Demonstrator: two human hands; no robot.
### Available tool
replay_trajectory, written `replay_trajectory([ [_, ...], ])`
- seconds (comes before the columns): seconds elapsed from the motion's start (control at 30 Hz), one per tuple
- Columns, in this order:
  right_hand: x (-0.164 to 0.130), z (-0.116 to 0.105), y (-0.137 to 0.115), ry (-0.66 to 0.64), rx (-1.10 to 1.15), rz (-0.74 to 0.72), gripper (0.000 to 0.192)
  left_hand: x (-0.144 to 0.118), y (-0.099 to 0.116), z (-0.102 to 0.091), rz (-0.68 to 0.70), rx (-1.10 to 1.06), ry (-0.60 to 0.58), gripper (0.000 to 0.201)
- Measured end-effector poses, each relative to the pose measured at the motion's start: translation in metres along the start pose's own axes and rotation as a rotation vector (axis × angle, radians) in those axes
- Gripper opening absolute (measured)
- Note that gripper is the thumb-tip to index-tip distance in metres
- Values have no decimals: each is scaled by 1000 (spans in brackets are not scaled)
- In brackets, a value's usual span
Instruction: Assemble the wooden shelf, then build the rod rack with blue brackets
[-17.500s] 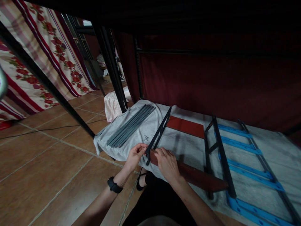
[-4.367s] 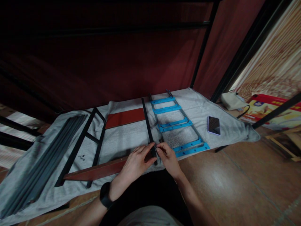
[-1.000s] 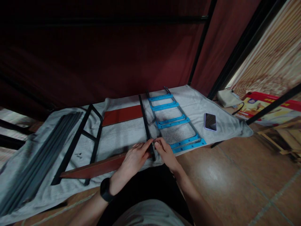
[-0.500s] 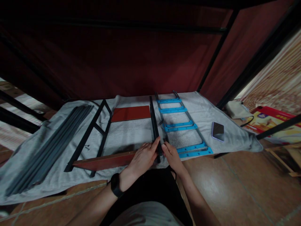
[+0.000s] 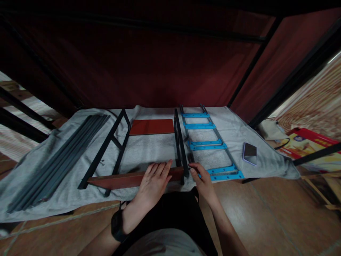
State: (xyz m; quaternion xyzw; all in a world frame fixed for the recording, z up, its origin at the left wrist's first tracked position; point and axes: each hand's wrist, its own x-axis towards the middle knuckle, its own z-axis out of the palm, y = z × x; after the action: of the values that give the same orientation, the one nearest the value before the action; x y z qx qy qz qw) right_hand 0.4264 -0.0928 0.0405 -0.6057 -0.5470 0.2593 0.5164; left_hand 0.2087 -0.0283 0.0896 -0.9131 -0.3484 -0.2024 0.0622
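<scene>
My left hand (image 5: 156,179) lies across the top edge of a red-brown board (image 5: 114,182), its fingers stretched out. This board stands on edge between two black metal side frames (image 5: 103,151). My right hand (image 5: 204,179) is pinched closed at the near end of the right black frame (image 5: 181,145), beside the board's end. Its fingertips hold something tiny and dark that I cannot make out. Farther back, a flat red-brown panel (image 5: 151,127) spans between the two frames.
Dark grey tubes (image 5: 60,161) lie at the left on a grey cloth (image 5: 149,151). To the right are grey rails with blue crosspieces (image 5: 207,145) and a phone (image 5: 249,153). A dark red panel (image 5: 149,71) rises behind. A red and yellow box (image 5: 309,142) stands far right.
My left hand has moved left from the right frame onto the board. The right frame has tipped upright, showing both its bars. My right hand has shifted slightly right.
</scene>
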Motion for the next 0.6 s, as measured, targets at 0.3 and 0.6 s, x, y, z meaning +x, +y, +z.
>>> replay_trajectory([
  [0.3, 7, 7, -2, -19, -89, -9, 21, -4, -4, 0, 3, 66, 11, 35],
  [0.6, 13, 11, -3, -27, -68, 104, 37, -2, -2, 3, -30, 71, 9, 31],
])
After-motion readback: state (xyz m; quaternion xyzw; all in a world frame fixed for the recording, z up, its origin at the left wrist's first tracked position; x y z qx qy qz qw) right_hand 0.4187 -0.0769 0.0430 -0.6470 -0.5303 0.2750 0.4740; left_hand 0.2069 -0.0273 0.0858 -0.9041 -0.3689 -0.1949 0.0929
